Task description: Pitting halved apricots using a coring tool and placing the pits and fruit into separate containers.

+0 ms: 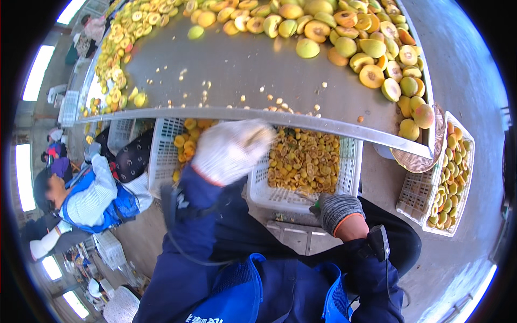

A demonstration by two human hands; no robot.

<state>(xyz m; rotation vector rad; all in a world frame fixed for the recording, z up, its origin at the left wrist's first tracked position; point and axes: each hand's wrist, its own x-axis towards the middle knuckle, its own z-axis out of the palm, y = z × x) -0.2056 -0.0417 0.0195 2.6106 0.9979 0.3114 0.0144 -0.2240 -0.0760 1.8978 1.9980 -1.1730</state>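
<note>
The left hand [234, 151], in a white glove, is hovering by the near edge of the metal table [215, 70], and it is looking so blurry that I cannot tell if it is grasping anything. The right hand [340, 210], in a grey striped glove, is curling its fingers at the near right corner of the middle basket [288, 202]; something green is peeking out there, but I cannot tell what. That basket is holding yellow fruit bits [304, 161], and it is sitting under the table's near edge, maybe so things can drop in. The fruit halves [371, 76] are lying along the table's far and right edges, maybe to leave working room, while small pale bits [279, 100] are dotting the shiny metal. A full crate [442, 231] is standing on the grey floor [458, 64], and a co-worker [99, 199] is bending at the left.
</note>
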